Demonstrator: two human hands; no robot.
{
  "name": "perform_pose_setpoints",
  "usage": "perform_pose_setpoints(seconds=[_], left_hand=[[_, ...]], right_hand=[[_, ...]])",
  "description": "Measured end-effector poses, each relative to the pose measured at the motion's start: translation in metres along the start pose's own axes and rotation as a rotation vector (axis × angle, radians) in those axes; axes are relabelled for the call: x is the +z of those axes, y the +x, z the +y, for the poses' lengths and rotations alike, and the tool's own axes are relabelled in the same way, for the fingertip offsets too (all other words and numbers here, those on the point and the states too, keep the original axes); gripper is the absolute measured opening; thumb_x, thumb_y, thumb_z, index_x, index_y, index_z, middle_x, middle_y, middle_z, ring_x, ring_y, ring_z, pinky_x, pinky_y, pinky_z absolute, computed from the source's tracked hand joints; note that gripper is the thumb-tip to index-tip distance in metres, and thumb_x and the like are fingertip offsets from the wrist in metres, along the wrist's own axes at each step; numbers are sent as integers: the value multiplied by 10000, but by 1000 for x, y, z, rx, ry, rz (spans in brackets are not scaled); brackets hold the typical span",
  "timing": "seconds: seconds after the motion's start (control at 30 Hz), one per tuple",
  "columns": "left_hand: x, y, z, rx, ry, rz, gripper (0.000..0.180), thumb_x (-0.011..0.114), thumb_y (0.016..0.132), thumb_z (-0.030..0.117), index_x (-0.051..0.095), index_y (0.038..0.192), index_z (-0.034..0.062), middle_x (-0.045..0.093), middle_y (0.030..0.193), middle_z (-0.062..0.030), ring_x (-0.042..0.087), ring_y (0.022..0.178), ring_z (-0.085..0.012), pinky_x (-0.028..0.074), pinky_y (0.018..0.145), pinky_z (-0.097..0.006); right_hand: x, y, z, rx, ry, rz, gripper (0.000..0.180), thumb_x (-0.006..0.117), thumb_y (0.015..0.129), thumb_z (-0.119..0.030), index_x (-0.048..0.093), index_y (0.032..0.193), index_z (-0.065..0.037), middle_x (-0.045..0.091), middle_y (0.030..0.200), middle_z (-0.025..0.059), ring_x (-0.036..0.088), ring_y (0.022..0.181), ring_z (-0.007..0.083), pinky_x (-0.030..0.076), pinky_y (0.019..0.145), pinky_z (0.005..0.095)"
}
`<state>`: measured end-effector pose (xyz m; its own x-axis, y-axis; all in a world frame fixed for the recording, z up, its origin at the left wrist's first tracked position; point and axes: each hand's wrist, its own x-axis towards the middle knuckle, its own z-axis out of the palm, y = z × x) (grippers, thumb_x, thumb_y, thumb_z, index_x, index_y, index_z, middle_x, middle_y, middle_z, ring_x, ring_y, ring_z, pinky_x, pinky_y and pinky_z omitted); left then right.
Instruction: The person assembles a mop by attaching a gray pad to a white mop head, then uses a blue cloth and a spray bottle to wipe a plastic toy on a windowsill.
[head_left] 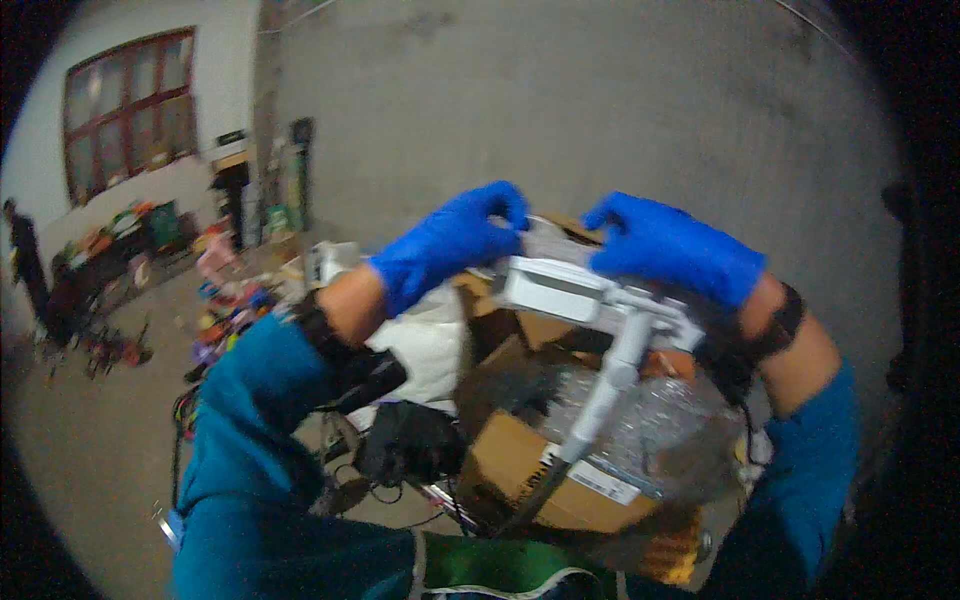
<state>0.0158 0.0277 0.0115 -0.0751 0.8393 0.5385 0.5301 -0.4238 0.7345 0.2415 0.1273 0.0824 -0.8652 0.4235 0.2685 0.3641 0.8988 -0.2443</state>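
Some chunky dark lettering (537,482) is being shown on the near cardboard box (500,452), way too blurry for a proper read tbh, and a white label (600,482) is being displayed just right of the letters, any fine print being lost in blur.

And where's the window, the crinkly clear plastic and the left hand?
Window (130,110), head view: its middle.
Clear plastic (640,422), head view: its crinkled surface.
Left hand (448,243), head view: back of the blue glove.

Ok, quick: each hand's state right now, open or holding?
Left hand: fingers curled at the grey piece; grip can't be told.
Right hand: fingers bent beside it; grip can't be told.
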Motion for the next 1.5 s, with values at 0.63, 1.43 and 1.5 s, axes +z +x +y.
perform_pose_setpoints(seconds=[0.63, 1.43, 1.5], left_hand=[[43, 10, -28, 247, -41, 435, 310, 561, 703, -48, 520, 995, 48, 566, 914, -185, 566, 897, -313, 453, 800, -373], [32, 4, -19, 11, -328, 7, 483, 493, 812, 156, 504, 1288, 77, 609, 1064, -96, 561, 875, -158, 483, 760, -287], [35, 8, -16, -162, -416, 36, 515, 424, 819, 65, 450, 1333, 60, 586, 1105, -133, 555, 905, -155, 471, 750, -250]], right_hand=[[11, 8, 28, 114, 96, 28, 156, 619, 747, -117, 532, 838, -25, 539, 712, 90, 544, 658, 168, 454, 595, 336], [10, 5, 12, 18, 162, -8, 231, 607, 764, -165, 593, 926, -1, 616, 849, 124, 587, 795, 184, 474, 730, 333], [4, 3, 3, -24, 56, -59, 304, 613, 791, -242, 609, 1005, -25, 636, 916, 153, 600, 845, 189, 472, 747, 337]])
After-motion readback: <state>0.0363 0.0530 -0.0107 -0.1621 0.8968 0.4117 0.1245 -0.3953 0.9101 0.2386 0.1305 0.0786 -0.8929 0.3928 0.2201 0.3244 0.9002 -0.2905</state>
